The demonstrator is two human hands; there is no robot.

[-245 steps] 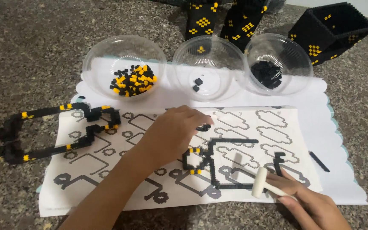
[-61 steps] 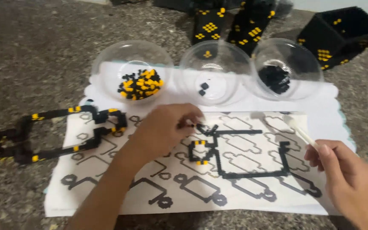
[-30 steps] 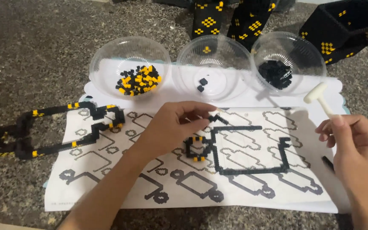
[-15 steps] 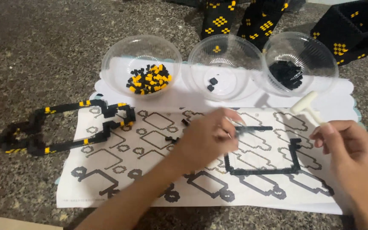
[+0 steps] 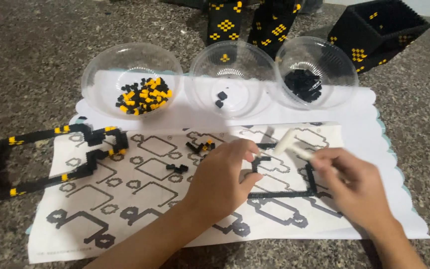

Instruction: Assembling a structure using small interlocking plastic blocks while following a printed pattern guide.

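Note:
My left hand (image 5: 225, 179) rests on the printed pattern sheet (image 5: 125, 199), fingertips pinching the top left corner of a black brick outline (image 5: 279, 194) laid on the sheet. My right hand (image 5: 357, 187) holds a small white hammer (image 5: 287, 142) by its handle, its head just above the outline's upper edge. Small loose black and yellow pieces (image 5: 200, 147) lie on the sheet to the left of my left hand.
Three clear bowls stand behind the sheet: the left bowl (image 5: 103, 67) with black and yellow bricks, the middle bowl (image 5: 200, 69) with a few black ones, the right bowl (image 5: 342, 65) with black ones. A finished black and yellow chain (image 5: 36, 159) lies left. Black patterned boxes (image 5: 379, 27) stand behind.
My right hand has brought the hammer down and left, close to the black outline. My left hand stays pinched on the outline's corner. The camera view has shifted slightly.

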